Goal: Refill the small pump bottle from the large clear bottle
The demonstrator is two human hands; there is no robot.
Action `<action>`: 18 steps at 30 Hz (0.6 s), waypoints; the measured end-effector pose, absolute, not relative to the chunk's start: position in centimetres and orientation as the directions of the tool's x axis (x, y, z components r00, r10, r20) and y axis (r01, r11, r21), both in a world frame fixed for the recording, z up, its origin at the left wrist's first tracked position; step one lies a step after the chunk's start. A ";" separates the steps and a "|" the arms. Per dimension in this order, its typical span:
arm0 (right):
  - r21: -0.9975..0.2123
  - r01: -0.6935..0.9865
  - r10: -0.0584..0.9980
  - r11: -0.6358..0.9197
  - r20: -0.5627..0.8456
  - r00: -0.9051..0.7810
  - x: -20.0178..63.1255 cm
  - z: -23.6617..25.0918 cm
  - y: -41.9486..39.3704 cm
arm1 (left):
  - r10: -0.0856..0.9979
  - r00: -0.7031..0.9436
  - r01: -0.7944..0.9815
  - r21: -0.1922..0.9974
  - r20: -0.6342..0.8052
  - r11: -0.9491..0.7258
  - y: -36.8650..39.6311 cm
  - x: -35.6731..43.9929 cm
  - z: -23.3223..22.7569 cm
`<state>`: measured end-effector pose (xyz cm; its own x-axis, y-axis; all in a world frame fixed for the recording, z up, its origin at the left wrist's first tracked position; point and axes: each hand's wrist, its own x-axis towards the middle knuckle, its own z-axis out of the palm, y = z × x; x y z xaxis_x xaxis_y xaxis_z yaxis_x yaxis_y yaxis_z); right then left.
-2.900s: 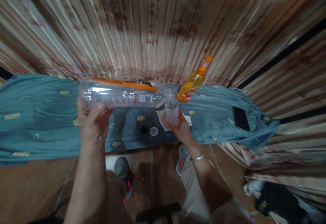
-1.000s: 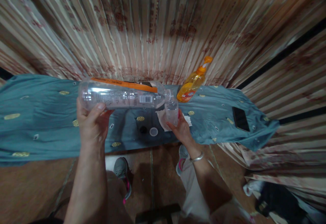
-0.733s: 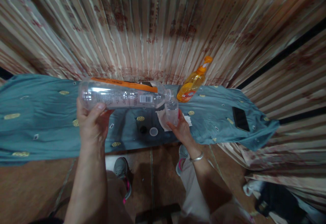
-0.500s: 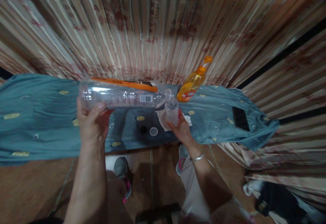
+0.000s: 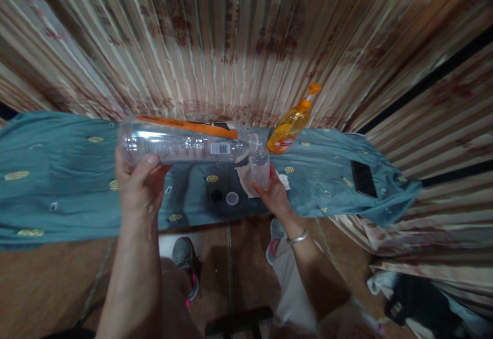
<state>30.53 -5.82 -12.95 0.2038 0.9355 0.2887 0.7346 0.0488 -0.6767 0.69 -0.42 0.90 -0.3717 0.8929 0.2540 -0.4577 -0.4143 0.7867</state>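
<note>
My left hand (image 5: 140, 177) is wrapped round the base end of a large clear plastic bottle (image 5: 181, 144) with an orange label and a barcode. The bottle lies on its side in the air, its neck pointing right. That neck meets the mouth of a small clear bottle (image 5: 260, 167), which my right hand (image 5: 274, 192) grips from the right side. Whether liquid runs between them I cannot tell. Below the small bottle lies a piece of white tissue (image 5: 245, 181). A black cap (image 5: 216, 195) and a round translucent lid (image 5: 232, 198) rest on the cloth between my hands.
An orange pump bottle (image 5: 288, 128) stands at the back of the table with the teal patterned cloth (image 5: 77, 174). A black phone (image 5: 364, 179) lies at the right. Behind hangs a pleated curtain (image 5: 211, 46). Dark items (image 5: 423, 303) are on the floor at lower right.
The large bottle has shifted very slightly left in view. Both hands keep the same grip, and everything else looks the same.
</note>
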 end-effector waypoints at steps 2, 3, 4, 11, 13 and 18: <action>-0.699 0.714 0.941 0.023 0.256 0.220 30.6 -12.9 -5.7 | 0.893 -0.369 -0.454 0.788 0.259 -0.416 -0.4 0.7 0.9; -0.703 0.711 0.942 0.016 0.249 0.224 30.6 -12.8 -5.7 | 0.893 -0.370 -0.451 0.790 0.258 -0.415 -0.4 0.6 0.8; -0.704 0.710 0.942 0.013 0.247 0.227 30.6 -12.8 -5.7 | 0.893 -0.372 -0.450 0.793 0.252 -0.411 -0.3 0.6 0.7; -0.703 0.711 0.939 0.012 0.253 0.234 30.5 -12.8 -5.7 | 0.889 -0.394 -0.461 0.786 0.234 -0.411 -0.2 0.5 0.6; -0.707 0.707 0.940 0.022 0.255 0.226 30.5 -12.7 -5.8 | 0.887 -0.399 -0.464 0.784 0.232 -0.414 -0.2 0.6 0.7; -0.669 0.741 0.931 0.060 0.305 0.200 30.5 -12.8 -5.8 | 0.884 -0.385 -0.447 0.785 0.265 -0.430 -0.2 0.5 0.6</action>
